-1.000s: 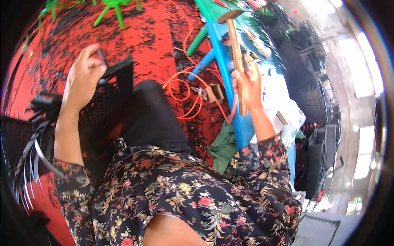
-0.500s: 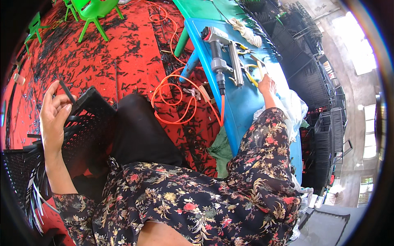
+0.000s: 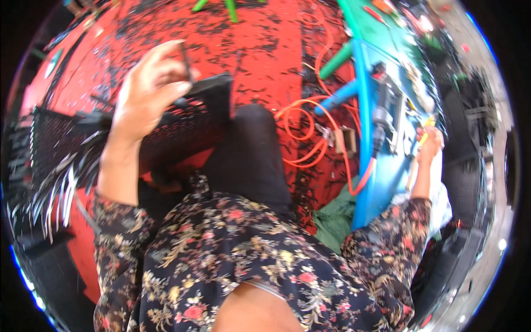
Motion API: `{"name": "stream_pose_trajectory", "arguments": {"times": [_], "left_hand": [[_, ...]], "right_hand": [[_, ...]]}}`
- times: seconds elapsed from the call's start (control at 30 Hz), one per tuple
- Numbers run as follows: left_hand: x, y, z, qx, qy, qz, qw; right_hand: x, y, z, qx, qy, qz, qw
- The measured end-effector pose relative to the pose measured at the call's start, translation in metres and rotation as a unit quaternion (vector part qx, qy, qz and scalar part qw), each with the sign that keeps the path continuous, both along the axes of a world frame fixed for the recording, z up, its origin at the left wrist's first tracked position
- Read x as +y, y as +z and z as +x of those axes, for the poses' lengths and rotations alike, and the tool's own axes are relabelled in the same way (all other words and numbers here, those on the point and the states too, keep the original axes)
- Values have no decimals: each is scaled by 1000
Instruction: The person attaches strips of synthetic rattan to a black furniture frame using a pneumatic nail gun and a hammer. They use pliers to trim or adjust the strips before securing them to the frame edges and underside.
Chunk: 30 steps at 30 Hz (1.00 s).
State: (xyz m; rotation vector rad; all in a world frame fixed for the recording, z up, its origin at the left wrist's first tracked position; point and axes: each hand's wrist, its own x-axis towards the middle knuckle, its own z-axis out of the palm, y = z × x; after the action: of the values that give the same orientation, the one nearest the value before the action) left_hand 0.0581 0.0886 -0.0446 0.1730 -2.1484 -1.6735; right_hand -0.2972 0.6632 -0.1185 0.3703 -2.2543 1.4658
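While we pinch a dark strip (image 3: 185, 60) between the thumb and fingers of our left hand (image 3: 146, 97), beside a black woven piece (image 3: 214, 95), we grip a yellow-handled tool (image 3: 429, 123) in our right hand (image 3: 432, 143) over the blue table (image 3: 381, 188), where a dark power tool (image 3: 381, 110) lies, its orange hose (image 3: 369, 171) looping above the red floor (image 3: 265, 55).

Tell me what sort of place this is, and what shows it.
Probably a workshop: dark scraps litter the red floor, a hose-fed tool lies on the blue table, and loose strips hang beside black woven mesh.
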Motion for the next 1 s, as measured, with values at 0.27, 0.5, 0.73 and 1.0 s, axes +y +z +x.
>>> {"name": "stream_pose_trajectory", "arguments": {"times": [0.27,0.5,0.73,1.0], "left_hand": [[6,4,-19,-33,-35,-86,995],[12,-3,-36,57,-56,-117,990],[15,-10,-33,63,-72,-76,993],[18,-10,-34,82,-15,-87,993]], "right_hand": [[-305,107,199,-21,360,115,925],[-381,94,240,151,484,164,846],[-384,97,205,229,471,243,817],[-393,77,195,222,469,206,830]]}}
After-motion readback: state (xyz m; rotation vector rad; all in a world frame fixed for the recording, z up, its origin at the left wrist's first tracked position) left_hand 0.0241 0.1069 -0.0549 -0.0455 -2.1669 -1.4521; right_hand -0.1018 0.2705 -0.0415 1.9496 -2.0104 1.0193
